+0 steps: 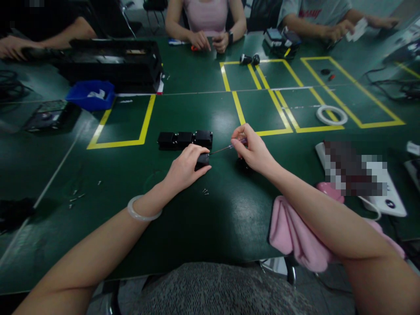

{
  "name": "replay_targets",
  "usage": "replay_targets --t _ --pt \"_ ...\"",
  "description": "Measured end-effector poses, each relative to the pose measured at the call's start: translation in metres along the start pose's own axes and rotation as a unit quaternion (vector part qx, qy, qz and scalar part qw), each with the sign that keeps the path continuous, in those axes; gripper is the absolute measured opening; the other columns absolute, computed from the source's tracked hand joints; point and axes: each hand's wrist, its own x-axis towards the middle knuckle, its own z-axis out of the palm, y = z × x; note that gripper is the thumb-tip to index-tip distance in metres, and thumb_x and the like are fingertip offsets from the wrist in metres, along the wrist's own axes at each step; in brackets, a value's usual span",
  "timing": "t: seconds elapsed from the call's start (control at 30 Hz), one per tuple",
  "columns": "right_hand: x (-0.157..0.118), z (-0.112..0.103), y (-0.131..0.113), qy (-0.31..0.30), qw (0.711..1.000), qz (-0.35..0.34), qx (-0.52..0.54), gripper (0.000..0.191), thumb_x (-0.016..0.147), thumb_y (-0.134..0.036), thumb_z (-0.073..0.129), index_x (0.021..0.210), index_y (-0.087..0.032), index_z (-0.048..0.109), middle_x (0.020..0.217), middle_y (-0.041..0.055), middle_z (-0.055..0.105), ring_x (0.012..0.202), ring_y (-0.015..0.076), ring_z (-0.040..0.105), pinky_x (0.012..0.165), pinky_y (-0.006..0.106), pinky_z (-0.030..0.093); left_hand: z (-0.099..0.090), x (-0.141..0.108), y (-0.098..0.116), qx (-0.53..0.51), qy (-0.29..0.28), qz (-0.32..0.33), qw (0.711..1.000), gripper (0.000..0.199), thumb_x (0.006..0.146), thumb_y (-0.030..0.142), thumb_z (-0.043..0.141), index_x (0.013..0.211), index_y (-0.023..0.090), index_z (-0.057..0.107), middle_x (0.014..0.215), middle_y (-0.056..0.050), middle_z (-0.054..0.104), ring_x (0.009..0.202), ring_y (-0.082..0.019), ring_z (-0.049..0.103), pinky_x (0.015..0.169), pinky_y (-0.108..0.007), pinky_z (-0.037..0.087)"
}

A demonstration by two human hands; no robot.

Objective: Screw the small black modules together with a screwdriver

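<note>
My left hand (187, 168) grips a small black block (202, 162) on the green table, fingers over its top and thumb along its near side. In my right hand (251, 148) is a thin screwdriver (232, 144), pinched by its handle. Its shaft slants left and its tip meets the right end of the block. Just beyond my left hand, three similar black blocks (185, 139) stand in a row with small screws at their ends. Another dark object (243, 164) is partly hidden under my right hand. A few loose screws (205, 191) lie nearer to me.
More screws (75, 194) are scattered at the left. A blue bin (91, 95) stands before a long black housing (111, 65). To the right are a white tape ring (331, 115), a pink cloth (295, 232) and a white power bank-like device (390, 192). Several people sit across the table.
</note>
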Motion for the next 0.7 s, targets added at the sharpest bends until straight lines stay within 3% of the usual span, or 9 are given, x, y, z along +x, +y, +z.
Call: replay_targets --t 0.2,0.43,0.6,0.7 --pt "0.0009 0.0001 -0.0007 0.002 1.000 -0.015 -0.002 0.012 0.098 -0.031 0.062 0.097 -0.024 0.053 0.085 -0.0008 0.060 0.073 0.0150 0.058 0.067 0.032 0.043 0.0004 0.0005 0.0000 -0.009 0.000 -0.004 1.000 0.038 0.096 0.028 0.071 0.132 0.023 0.058 0.131 -0.011 0.064 0.128 -0.032 0.063 0.109 -0.051 0.056" --pt "0.0014 -0.0013 -0.0043 -0.026 1.000 0.010 -0.003 0.018 0.102 -0.038 0.057 0.091 -0.025 0.051 0.065 -0.0063 0.051 0.053 0.0119 0.047 0.058 0.031 0.036 0.0006 0.0006 -0.0003 0.001 -0.002 0.002 1.000 0.038 0.097 0.027 0.070 0.132 0.021 0.057 0.131 -0.013 0.064 0.128 -0.032 0.063 0.108 -0.052 0.057" --pt "0.0007 -0.0014 -0.0030 -0.007 1.000 -0.008 -0.008 0.011 0.098 -0.030 0.059 0.106 -0.025 0.054 0.075 -0.0042 0.054 0.068 0.0152 0.056 0.066 0.032 0.042 0.0012 0.0007 -0.0003 0.001 0.001 0.002 1.000 0.038 0.097 0.028 0.071 0.132 0.022 0.057 0.131 -0.012 0.065 0.128 -0.032 0.063 0.109 -0.052 0.056" --pt "0.0010 -0.0016 -0.0028 -0.013 1.000 0.001 -0.007 0.011 0.099 -0.034 0.059 0.101 -0.025 0.054 0.072 -0.0044 0.054 0.066 0.0148 0.055 0.064 0.032 0.041 0.0010 0.0005 -0.0003 0.004 0.001 0.004 1.000 0.038 0.097 0.028 0.071 0.132 0.023 0.057 0.131 -0.012 0.065 0.127 -0.032 0.064 0.108 -0.052 0.057"
